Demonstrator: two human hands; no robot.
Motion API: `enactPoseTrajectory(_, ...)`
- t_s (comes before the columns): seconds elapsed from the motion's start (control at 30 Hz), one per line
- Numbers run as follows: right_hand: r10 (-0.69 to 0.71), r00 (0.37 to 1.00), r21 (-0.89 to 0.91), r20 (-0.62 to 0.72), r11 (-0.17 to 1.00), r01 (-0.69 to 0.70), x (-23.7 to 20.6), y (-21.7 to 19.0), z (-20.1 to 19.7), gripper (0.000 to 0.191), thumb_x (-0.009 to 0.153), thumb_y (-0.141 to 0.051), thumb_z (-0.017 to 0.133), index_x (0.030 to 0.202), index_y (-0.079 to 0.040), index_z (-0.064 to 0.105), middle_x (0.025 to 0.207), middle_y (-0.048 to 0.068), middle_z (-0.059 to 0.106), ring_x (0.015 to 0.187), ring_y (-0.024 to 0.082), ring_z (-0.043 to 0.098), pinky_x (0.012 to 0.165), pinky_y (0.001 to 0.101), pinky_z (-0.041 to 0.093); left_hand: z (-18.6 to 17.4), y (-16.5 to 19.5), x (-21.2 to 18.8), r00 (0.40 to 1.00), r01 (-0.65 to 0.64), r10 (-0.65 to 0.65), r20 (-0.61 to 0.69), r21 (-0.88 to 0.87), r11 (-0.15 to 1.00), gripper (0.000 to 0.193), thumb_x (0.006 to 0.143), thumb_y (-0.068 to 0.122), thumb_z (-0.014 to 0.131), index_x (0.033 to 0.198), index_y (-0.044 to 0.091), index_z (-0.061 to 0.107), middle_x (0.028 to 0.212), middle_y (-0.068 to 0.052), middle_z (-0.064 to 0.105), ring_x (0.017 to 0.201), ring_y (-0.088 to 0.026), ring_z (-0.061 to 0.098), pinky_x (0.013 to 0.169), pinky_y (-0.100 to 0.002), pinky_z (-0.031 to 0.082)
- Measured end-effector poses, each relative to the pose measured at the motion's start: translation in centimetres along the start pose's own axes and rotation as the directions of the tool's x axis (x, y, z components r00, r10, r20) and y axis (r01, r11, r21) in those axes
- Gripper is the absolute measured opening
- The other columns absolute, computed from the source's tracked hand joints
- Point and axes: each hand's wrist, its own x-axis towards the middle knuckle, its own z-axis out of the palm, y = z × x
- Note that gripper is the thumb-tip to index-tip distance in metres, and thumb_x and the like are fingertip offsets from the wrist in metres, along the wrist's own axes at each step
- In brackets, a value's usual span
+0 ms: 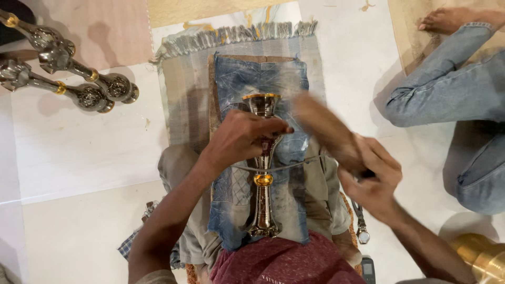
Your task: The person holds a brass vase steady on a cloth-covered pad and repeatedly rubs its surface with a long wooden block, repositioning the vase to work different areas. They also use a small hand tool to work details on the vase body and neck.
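A tall silver metal stand (263, 173) with gold bands lies lengthwise over a piece of denim cloth (263, 79) on my lap. My left hand (243, 138) grips the stand's upper stem just below its flared cup. My right hand (371, 176) is closed around the handle of a brush (321, 123), which is blurred by motion beside the cup. A thin wire (294, 164) crosses the stem toward my right hand.
Several similar silver-and-gold stands (68, 73) lie on the white floor at the upper left. Another person in jeans (452, 94) sits at the right. A brass object (481, 255) is at the lower right. A fringed mat (184, 89) lies under the denim.
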Motion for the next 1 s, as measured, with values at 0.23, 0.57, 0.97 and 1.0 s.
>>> enactPoseTrajectory(0.23, 0.094, 0.995, 0.031, 0.046, 0.995, -0.095, -2.6, 0.8, 0.4, 0.075, 0.076, 0.004, 0.069, 0.149, -0.008, 0.057, 0.118, 0.011, 0.069, 0.086, 0.014, 0.066, 0.069, 0.0274, 0.054, 0.8, -0.3, -0.4, 0.993, -0.030, 0.024, -0.119, -0.049, 0.998, 0.037, 0.079, 0.002, 0.079, 0.115, 0.012, 0.076, 0.086, -0.005, 0.079, 0.064, -0.013, 0.072, 0.056, -0.029, 0.057)
enactPoseTrajectory(0.57, -0.092, 0.896, -0.331, 0.434, 0.909, 0.253, 6.6, -0.7, -2.7, 0.069, 0.081, 0.002, 0.072, 0.145, -0.020, 0.062, 0.115, 0.005, 0.073, 0.067, 0.014, 0.068, 0.051, 0.0235, 0.057, 5.2, 1.5, -2.7, 0.810, 0.244, -0.271, -0.520, -0.122, 0.962, 0.029, 0.086, -0.007, 0.064, 0.109, 0.005, 0.074, 0.086, -0.008, 0.079, 0.068, -0.016, 0.076, 0.059, -0.027, 0.060)
enactPoseTrajectory(0.97, -0.085, 0.733, -0.391, 0.675, 0.801, 0.453, 12.4, -6.0, -1.1, 0.090, 0.071, 0.005, 0.069, 0.150, -0.034, 0.052, 0.112, 0.002, 0.071, 0.051, 0.014, 0.056, 0.034, 0.0282, 0.045, 8.7, 3.4, -3.0, 0.510, 0.291, -0.253, -0.822, -0.112, 0.950, 0.030, 0.084, -0.008, 0.055, 0.111, -0.003, 0.069, 0.088, -0.013, 0.074, 0.072, -0.023, 0.075, 0.064, -0.033, 0.061)
enactPoseTrajectory(1.0, -0.068, 0.717, -0.381, 0.693, 0.810, 0.445, 12.4, -6.4, -1.1, 0.092, 0.072, 0.007, 0.067, 0.152, -0.035, 0.051, 0.110, 0.001, 0.071, 0.050, 0.013, 0.056, 0.034, 0.0269, 0.046, 8.7, 3.6, -3.1, 0.516, 0.337, -0.273, -0.812, -0.101, 0.936, 0.029, 0.082, -0.007, 0.056, 0.106, -0.001, 0.070, 0.082, -0.011, 0.072, 0.067, -0.022, 0.072, 0.062, -0.034, 0.058)
